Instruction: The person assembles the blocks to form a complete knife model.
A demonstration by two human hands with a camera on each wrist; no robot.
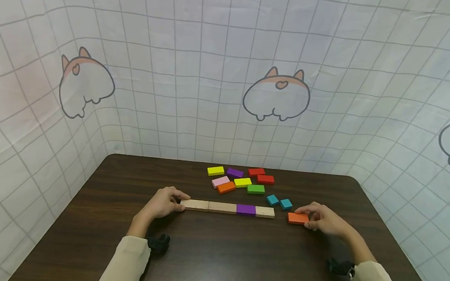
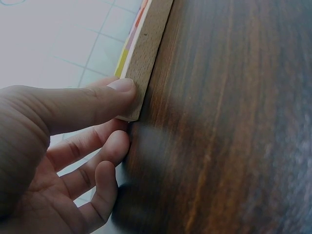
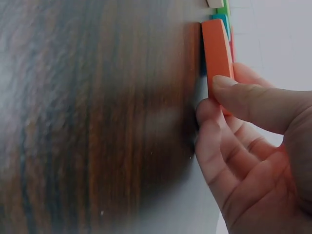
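A straight row of blocks lies across the table: two long plain wooden blocks (image 1: 222, 208), a purple block (image 1: 246, 210) and a short plain wooden block (image 1: 264, 212) at the right end. My left hand (image 1: 163, 203) pinches the row's left end block (image 2: 146, 48) between thumb and fingers. To the right of the row, my right hand (image 1: 323, 219) pinches an orange block (image 1: 297, 218) by its right end. In the right wrist view the thumb presses the near face of this orange block (image 3: 217, 53). A gap separates it from the row.
Two small blue blocks (image 1: 272, 200) lie just behind the gap. Farther back sits a loose group with yellow (image 1: 215, 171), pink, purple, red (image 1: 265, 179), green (image 1: 255, 189) and another orange block (image 1: 226, 188). A patterned curtain (image 1: 210, 126) surrounds the dark table (image 1: 239, 256).
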